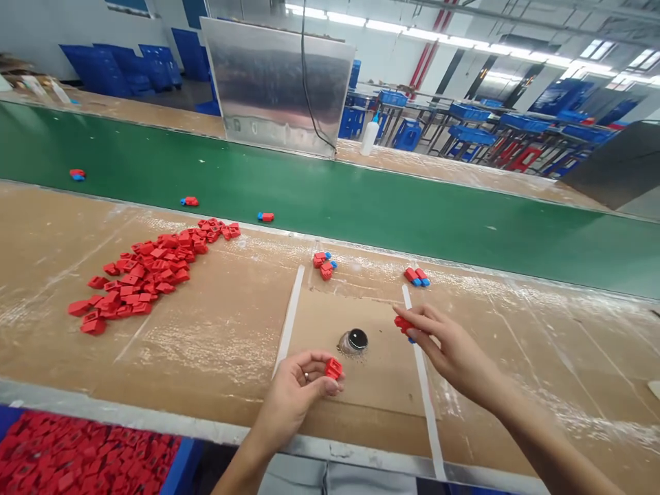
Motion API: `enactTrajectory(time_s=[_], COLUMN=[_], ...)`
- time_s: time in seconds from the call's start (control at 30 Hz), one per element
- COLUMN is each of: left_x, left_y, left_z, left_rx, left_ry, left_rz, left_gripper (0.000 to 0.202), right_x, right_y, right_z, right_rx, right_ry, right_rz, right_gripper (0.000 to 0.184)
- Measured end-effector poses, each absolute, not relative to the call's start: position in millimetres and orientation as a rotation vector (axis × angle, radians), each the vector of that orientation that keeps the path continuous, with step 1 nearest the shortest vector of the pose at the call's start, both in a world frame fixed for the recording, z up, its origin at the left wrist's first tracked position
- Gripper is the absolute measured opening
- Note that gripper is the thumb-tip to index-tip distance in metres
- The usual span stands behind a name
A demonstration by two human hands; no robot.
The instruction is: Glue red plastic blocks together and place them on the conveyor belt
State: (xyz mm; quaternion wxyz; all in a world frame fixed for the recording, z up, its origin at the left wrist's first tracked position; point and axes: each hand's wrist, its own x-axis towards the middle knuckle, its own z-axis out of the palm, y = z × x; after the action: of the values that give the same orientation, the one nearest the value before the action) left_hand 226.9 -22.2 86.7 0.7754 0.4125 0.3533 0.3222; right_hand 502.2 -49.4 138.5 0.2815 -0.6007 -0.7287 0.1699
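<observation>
Between thumb and fingers, my left hand [299, 388] grips a red plastic piece [334, 369] with a square opening facing up. My right hand [448, 344] pinches a red and blue plastic piece [403, 326] over the right tape strip, its blue end partly hidden by the fingers. A small round pot of dark liquid [357, 339] stands on the cardboard sheet [384, 392] between my hands. Past it lie a few red and blue pieces [324, 265], and two more red and blue pieces [416, 277] lie side by side to the right.
A heap of red pieces [149, 268] covers the left of the table. Beyond runs a green conveyor belt [412, 206] carrying several red-blue pieces. A blue bin [180, 464] full of red pieces sits below left. A white squeeze bottle [370, 136] stands behind the belt.
</observation>
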Motion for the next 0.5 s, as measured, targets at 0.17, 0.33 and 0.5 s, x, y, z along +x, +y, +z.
enactTrajectory(time_s=[0.17,0.33,0.5], left_x=[232,229,226], left_y=[-32,-33,-37], left_z=[77,74,77], left_rx=[0.976,0.954,0.918], left_ry=[0.766,0.74,0.735], left_rz=[0.714,0.701,0.692], left_gripper=[0.021,0.022,0.021], right_x=[476,460,454], right_y=[-65,-66,-64], right_z=[135,127,129], right_rx=[-1.608,-1.574,-1.559], right_ry=[-1.975,-2.064,-2.111], right_rz=[0.252,0.12,0.116], right_gripper=[0.028,0.024,0.024])
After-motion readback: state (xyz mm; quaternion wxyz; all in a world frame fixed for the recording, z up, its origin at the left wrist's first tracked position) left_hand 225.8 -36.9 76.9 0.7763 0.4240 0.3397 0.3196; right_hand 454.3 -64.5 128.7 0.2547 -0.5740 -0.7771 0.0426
